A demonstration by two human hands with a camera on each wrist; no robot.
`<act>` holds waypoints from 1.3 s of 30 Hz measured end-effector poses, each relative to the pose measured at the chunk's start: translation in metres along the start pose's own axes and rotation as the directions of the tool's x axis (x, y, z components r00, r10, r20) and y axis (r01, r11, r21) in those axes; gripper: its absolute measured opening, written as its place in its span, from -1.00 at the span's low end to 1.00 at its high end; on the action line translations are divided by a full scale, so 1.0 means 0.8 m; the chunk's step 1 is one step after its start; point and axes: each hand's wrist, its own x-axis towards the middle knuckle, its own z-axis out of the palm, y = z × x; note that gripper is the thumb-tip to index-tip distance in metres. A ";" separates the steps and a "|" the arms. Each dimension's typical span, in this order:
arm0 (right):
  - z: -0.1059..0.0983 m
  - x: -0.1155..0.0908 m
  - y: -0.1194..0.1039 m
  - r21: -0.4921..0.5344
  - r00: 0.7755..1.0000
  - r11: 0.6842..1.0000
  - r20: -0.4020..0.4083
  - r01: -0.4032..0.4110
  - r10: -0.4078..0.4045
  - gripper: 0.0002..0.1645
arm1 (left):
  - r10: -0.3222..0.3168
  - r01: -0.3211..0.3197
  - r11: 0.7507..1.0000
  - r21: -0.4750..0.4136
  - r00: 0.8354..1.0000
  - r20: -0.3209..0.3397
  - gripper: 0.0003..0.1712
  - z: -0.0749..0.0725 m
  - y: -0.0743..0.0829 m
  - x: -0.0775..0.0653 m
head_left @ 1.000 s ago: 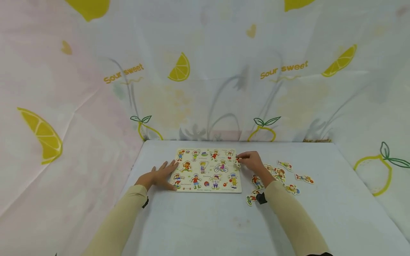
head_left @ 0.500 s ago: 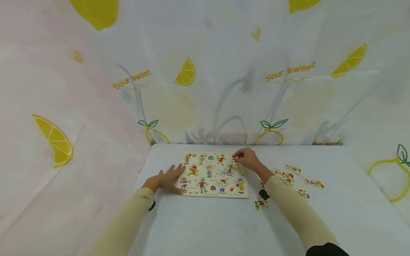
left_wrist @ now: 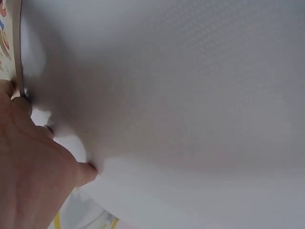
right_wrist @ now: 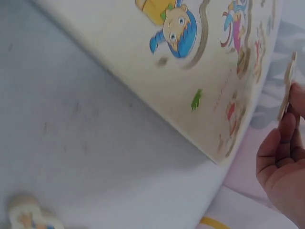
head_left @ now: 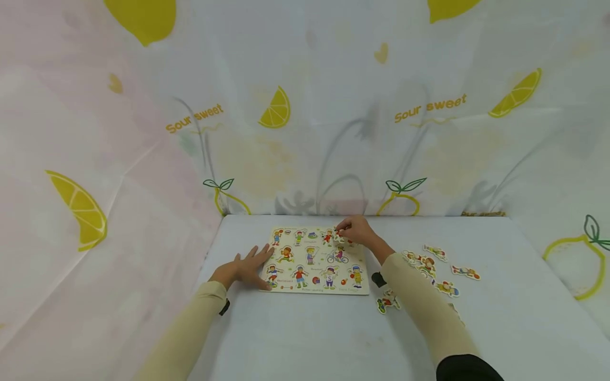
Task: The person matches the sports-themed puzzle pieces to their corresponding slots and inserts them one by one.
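Observation:
A cream wooden puzzle board (head_left: 329, 292) with printed children playing sports lies on the white table. My left hand (head_left: 243, 270) rests with spread fingers at the board's left edge; the left wrist view shows fingertips right at the board's side (left_wrist: 16, 52). My right hand (head_left: 358, 232) pinches a thin child-shaped puzzle piece (right_wrist: 287, 86) between thumb and fingers. It holds the piece over the board's upper right part, which it partly hides. The right wrist view catches that piece edge-on, raised above the board's printed face (right_wrist: 157, 90).
Several loose puzzle pieces (head_left: 445, 288) lie scattered to the board's right, some overlapping and partly behind the right sleeve (head_left: 419, 307). Another piece (head_left: 388, 301) lies near the board's lower right corner. A lemon-print cloth (head_left: 305, 148) hangs behind the table.
My right hand has moved left with the puzzle piece, from the board's right edge to over its upper right part. The left hand stays at the board's left edge. The head view has shifted slightly.

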 end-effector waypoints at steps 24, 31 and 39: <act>0.042 0.016 -0.014 -0.088 0.992 0.988 -0.015 -0.123 0.122 -0.77 | 0.011 -0.011 0.999 0.050 1.000 0.012 0.41 -0.004 -0.003 0.005; 0.049 0.023 -0.006 -0.040 0.993 0.992 -0.023 -0.116 0.115 -0.85 | 0.015 -0.014 0.999 0.039 1.000 -0.018 0.39 -0.004 0.003 0.006; 0.064 0.029 0.012 0.089 0.995 0.992 -0.029 -0.091 0.094 -0.91 | -0.010 0.010 0.999 0.035 1.000 0.001 0.40 0.000 -0.002 0.005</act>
